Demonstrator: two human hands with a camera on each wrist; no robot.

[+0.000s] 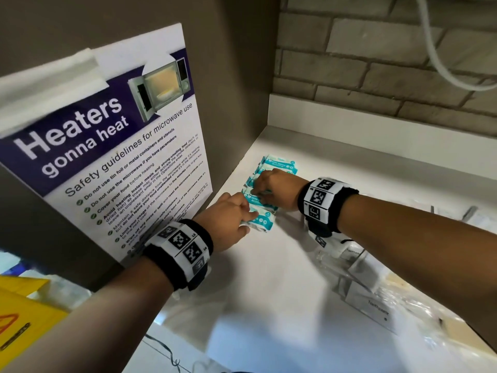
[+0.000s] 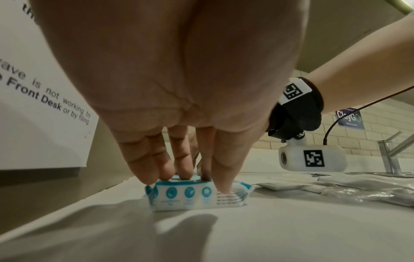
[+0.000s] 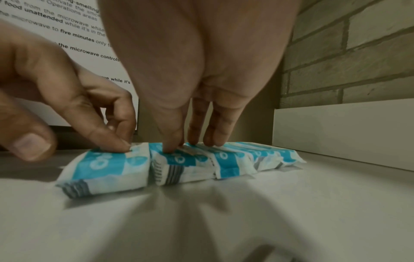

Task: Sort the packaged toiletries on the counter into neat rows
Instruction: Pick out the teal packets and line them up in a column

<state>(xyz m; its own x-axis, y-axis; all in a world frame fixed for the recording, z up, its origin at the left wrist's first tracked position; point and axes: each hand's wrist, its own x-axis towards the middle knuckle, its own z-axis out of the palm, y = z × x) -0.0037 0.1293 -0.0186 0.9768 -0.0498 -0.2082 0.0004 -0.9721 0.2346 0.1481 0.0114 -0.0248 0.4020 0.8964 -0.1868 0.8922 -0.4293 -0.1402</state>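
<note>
The left hand point(image 1: 228, 219) reaches down onto the nearest blue-and-white packet point(image 2: 197, 195) on the white table point(image 1: 269, 278), its grip spread across the packet's top, with the thumb against the near side. The right hand point(image 1: 274, 189) rests just beyond it, its straight fingertips point(image 3: 172, 147) pressing on the next packets of the row point(image 3: 224, 159), its grip clamped on nothing. The packets lie side by side, touching, running away from the left grip toward the back wall. To the right of both grips, well apart, lie clear-wrapped toothpaste boxes point(image 1: 376, 308). A microwave safety poster point(image 1: 107, 146) hangs left of the left hand.
</note>
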